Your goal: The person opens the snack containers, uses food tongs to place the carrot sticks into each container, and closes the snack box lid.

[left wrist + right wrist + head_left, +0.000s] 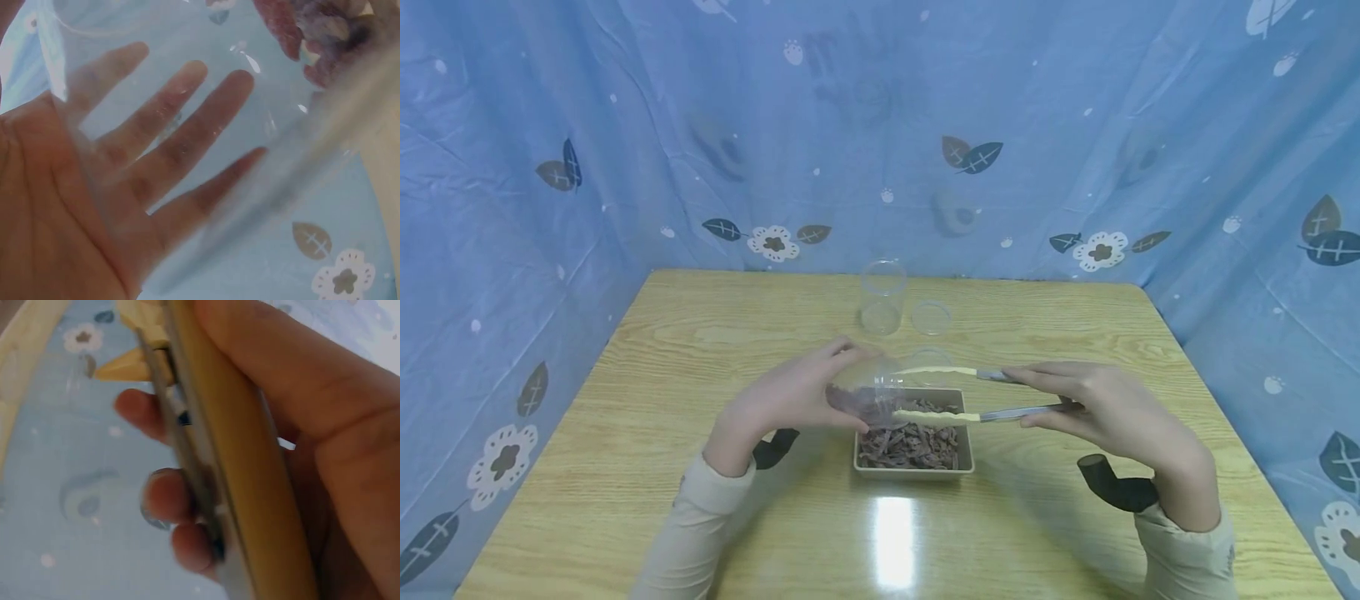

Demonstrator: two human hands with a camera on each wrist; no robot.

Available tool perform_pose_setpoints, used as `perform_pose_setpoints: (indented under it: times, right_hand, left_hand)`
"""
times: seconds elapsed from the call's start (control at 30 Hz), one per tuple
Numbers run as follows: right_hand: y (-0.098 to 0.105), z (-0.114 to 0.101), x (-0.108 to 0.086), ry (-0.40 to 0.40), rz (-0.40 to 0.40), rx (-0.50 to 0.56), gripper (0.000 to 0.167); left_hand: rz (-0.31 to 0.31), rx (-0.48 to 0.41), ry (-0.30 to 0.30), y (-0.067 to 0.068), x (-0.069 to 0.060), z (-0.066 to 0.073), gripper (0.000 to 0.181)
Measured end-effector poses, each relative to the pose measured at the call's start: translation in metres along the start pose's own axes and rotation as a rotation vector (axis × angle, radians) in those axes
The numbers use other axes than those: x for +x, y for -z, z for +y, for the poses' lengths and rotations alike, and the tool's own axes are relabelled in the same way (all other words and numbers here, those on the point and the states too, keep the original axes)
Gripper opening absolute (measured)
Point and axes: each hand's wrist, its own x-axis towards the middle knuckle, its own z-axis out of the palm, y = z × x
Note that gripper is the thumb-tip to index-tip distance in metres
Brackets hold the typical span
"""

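Observation:
My left hand (797, 392) grips a clear plastic jar (169, 150), tilted over with its mouth toward the right. Dark reddish-brown pieces (328, 31) lie inside the jar, and my fingers show through its wall. In my right hand (1105, 408) is a pair of tongs (1000, 414), metal with cream tips. The tongs' two arms are spread apart, their tips at the jar's mouth; whether they touch anything is blurred. Directly beneath stands a rectangular beige tray (913, 475) holding dark brown shredded strips (910, 450).
Behind the tray, an upright clear jar (883, 300) stands near the table's back edge. Round clear lids (932, 317) lie to its right, one partly behind the tongs. A blue patterned curtain (865, 167) encloses the wooden table (722, 333) at the back and sides.

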Motion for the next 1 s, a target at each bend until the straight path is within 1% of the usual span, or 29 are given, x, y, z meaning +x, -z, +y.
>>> perform_pose_setpoints:
  times: [0.07, 0.23, 0.37, 0.5, 0.63, 0.73, 0.83, 1.0]
  right_hand:
    - [0.003, 0.003, -0.004, -0.024, -0.008, 0.01, 0.05]
    - [0.007, 0.009, -0.009, -0.086, -0.055, 0.019, 0.05]
    - [0.006, 0.012, -0.011, -0.1, -0.103, 0.033, 0.052]
    - [0.002, 0.011, -0.009, -0.128, -0.16, 0.029, 0.052]
    - [-0.003, 0.007, -0.005, -0.168, -0.212, -0.035, 0.054]
    - [-0.007, 0.003, -0.001, -0.177, -0.252, -0.064, 0.057]
    - [-0.01, 0.001, 0.001, -0.188, -0.288, -0.059, 0.059]
    - [-0.014, -0.002, 0.002, -0.211, -0.334, -0.001, 0.06]
  left_hand:
    - [0.009, 0.007, 0.007, 0.003, -0.001, -0.003, 0.085]
    - [0.023, 0.004, 0.049, 0.008, -0.005, -0.007, 0.086]
    - [0.038, 0.014, 0.065, 0.01, -0.007, -0.009, 0.087]
    - [0.034, 0.02, 0.079, 0.011, -0.008, -0.01, 0.09]
    - [0.025, 0.018, 0.087, 0.011, -0.008, -0.01, 0.09]
    - [0.022, 0.015, 0.087, 0.011, -0.008, -0.01, 0.089]
    - [0.022, 0.015, 0.086, 0.012, -0.008, -0.009, 0.089]
    - [0.02, 0.001, 0.081, 0.011, -0.008, -0.01, 0.089]
